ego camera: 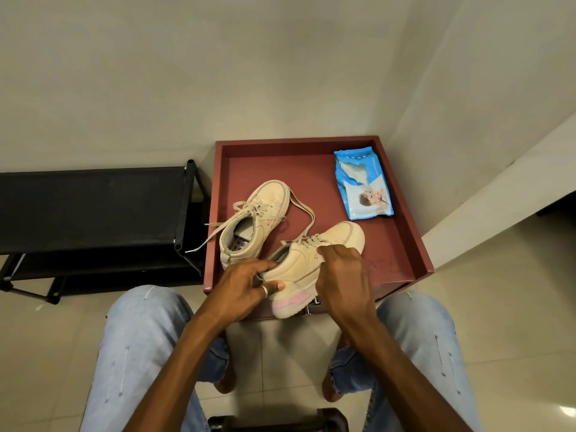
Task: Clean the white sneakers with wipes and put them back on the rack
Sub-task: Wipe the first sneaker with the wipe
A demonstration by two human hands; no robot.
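I have the near sneaker (299, 263) in both grips at the front edge of the counter (392, 244), with its heel hanging over toward my knees and its toe pointing away to the right. The left grip (240, 288) is curled round the heel, fingers hooked at the collar and thumb pressed on the side just above the pink-tinted sole. The right grip (346, 275) is curled over the upper just behind the laces. I see no wipe in either, though the right palm hides what lies under it, so I cannot rule one out. The far sneaker (258, 213) lies beside this one on the counter with its laces loose. The wipes (363, 185) sit in their blue pack at the far right corner, well apart from the shoes. The rack (93, 207) stands just left of the counter. Both shoes look dingy, so I judge the cleaning is barely begun. To do this step well I would steady the shoe by the heel with the left and free the right to fetch a wipe. Then I would rub along the sole edge and seams, turning the shoe rather than shifting my hold, and mind the trailing laces.
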